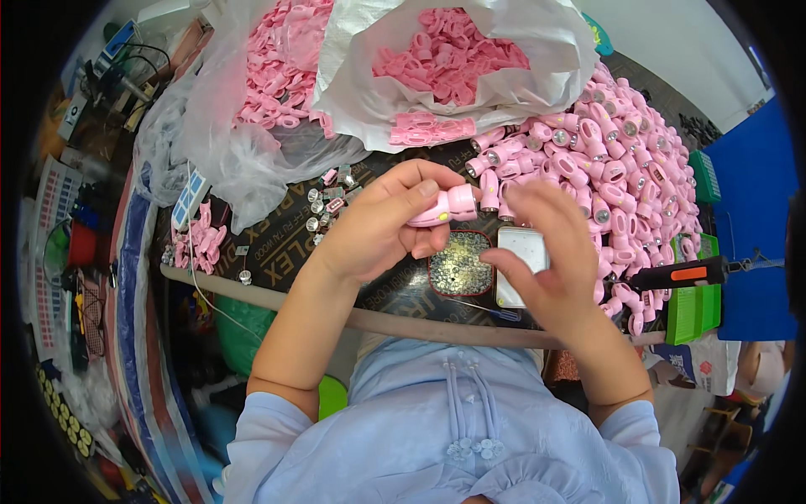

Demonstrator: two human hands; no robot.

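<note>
Held in my left hand is a small pink flashlight, its wide head pointing right and a yellow-green button on its side. My fingers and thumb wrap around its rear body, which is partly hidden. My right hand hovers just right of it, thumb and fingers spread apart, holding nothing. Below the flashlight, a shallow tray of tiny metal parts lies on the dark table. A white rectangular tray sits next to it, partly covered by my right hand.
A big heap of pink flashlights fills the right. Pink shells lie in a white sack at the back. Reflectors and small parts are scattered left. A black-and-orange electric screwdriver rests right; a blue-handled screwdriver lies near the front edge.
</note>
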